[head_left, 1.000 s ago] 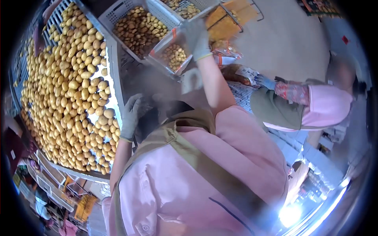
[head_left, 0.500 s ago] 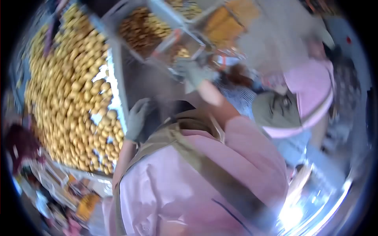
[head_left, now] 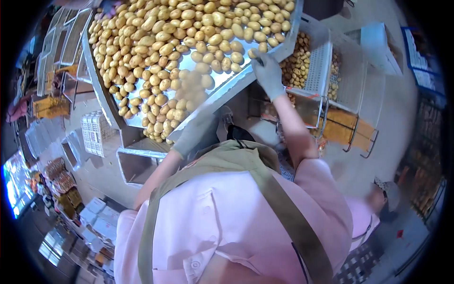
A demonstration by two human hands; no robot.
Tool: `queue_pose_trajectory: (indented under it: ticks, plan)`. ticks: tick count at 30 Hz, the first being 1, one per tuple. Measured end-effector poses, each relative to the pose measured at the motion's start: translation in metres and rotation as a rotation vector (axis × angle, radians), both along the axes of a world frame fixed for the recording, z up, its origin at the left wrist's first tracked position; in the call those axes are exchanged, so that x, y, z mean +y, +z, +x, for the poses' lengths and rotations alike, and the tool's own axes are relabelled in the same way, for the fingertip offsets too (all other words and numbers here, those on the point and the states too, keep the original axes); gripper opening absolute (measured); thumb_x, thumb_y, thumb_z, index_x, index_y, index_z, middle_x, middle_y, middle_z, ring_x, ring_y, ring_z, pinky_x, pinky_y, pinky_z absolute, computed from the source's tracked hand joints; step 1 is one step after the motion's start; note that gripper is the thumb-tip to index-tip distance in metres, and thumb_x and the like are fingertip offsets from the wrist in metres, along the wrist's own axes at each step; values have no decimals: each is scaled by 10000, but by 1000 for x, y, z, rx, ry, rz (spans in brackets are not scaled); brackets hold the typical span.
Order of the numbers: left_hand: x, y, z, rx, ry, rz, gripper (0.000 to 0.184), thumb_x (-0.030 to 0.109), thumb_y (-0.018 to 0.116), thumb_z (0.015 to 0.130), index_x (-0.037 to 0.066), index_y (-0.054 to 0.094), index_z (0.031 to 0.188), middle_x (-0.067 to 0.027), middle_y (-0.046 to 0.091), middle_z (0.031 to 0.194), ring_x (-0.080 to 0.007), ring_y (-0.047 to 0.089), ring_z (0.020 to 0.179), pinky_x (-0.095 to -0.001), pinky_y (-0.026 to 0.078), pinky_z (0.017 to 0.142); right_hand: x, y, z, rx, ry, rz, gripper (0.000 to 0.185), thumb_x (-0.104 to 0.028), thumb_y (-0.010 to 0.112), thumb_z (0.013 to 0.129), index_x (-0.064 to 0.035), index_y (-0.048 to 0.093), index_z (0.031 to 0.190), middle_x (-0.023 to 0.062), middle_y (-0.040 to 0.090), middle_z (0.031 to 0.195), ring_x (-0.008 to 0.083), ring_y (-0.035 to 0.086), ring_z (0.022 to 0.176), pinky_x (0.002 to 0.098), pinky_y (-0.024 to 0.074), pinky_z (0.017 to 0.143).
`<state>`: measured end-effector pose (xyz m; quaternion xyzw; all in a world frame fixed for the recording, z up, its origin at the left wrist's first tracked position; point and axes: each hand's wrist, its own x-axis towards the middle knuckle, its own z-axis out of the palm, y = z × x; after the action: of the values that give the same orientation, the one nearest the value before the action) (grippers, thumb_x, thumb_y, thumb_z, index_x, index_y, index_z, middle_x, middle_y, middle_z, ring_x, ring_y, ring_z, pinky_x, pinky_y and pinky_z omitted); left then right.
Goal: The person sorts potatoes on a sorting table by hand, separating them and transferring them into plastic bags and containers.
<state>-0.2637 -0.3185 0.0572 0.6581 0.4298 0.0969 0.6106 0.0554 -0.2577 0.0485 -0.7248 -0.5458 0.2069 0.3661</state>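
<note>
Many yellow-brown potatoes (head_left: 163, 35) lie on a raised sorting table (head_left: 227, 97) with a pale surface and rim. At the table's near right edge, my right hand (head_left: 268, 75), in a grey-green glove, has its fingers bent around a small potato (head_left: 253, 53). My left hand (head_left: 191, 137), gloved alike, is low beside the near rim. Its fingers look stretched out and hold nothing I can see, though they are blurred. A hazy patch in the picture veils the potatoes above it.
Right of the table stand grey crates (head_left: 319, 61) with more potatoes, and an orange-yellow panel (head_left: 338, 128). A white basket (head_left: 98, 132) is at left on the floor. Another person in a pink top (head_left: 362, 220) is at lower right; a purple-gloved hand (head_left: 109, 6) shows at the table's far side.
The view has swung round, so the table now lies ahead rather than at left. My right hand has gone from the crates to a potato at the table's edge.
</note>
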Motion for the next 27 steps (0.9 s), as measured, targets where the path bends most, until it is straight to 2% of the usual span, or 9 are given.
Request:
queue_pose_trajectory:
  ticks: [5,6,8,10,12,19,22,25,27]
  plan:
    - [-19,-8,-75,59,632,-192,351,213,568,983,11,612,1268,-100,635,1207,-203,587,1104,-334,472,954,148,-19,-29,-176,288,110,697,-496,651,870,-156,474,1452,155,489,1455,373,447,1340,452,355,1131]
    - [-23,-9,-85,60,760,-148,374,215,581,969,12,598,1283,-123,622,1252,-235,581,1141,-353,463,972,165,-12,-55,-546,249,-53,741,-499,671,860,-171,442,1484,157,478,1480,359,420,1371,446,354,1122]
    - [-35,-34,-107,232,930,266,465,262,599,979,2,532,1358,-148,530,1370,-269,511,1255,-381,414,1048,162,-10,-103,-640,276,45,501,-477,648,853,-212,629,1278,127,576,1289,361,485,1224,483,405,1022]
    - [-34,-49,-116,262,1050,235,572,287,586,996,-26,419,1445,-192,447,1448,-306,463,1309,-382,360,1108,141,-36,-141,-625,344,258,257,-392,597,862,-219,720,1007,72,604,1100,310,523,1080,488,431,895]
    - [-44,-107,-140,208,1156,137,640,303,582,1000,-34,347,1490,-210,404,1483,-313,438,1339,-379,349,1120,97,-58,-177,-607,488,106,220,-292,588,849,-157,696,985,83,611,1071,285,547,1066,458,447,838]
    - [-14,-81,-99,203,1177,-102,764,333,574,1006,3,179,1571,-159,284,1588,-255,348,1411,-354,332,1133,42,-53,-177,-468,813,-125,169,-208,603,843,-122,643,983,87,628,996,310,608,968,464,478,822]
    - [-10,-56,-93,115,1163,-159,764,340,569,1008,6,175,1571,-152,273,1596,-254,346,1414,-358,335,1131,81,-19,-93,-319,490,144,319,-114,542,894,-70,643,1193,148,649,1117,332,594,1060,431,473,927]
    - [-19,-77,-112,87,1147,-38,729,273,623,981,24,247,1554,-186,310,1561,-279,373,1392,-382,340,1130,161,-41,-37,-213,373,-30,311,-148,565,900,-99,619,1203,129,664,1114,330,623,1081,456,511,907]
    - [-23,-78,-122,317,1111,274,671,214,659,953,3,341,1505,-227,363,1506,-323,398,1374,-410,337,1135,187,-23,-51,-581,394,-178,317,-170,592,894,-97,595,1202,126,672,1100,323,640,1069,453,537,868]
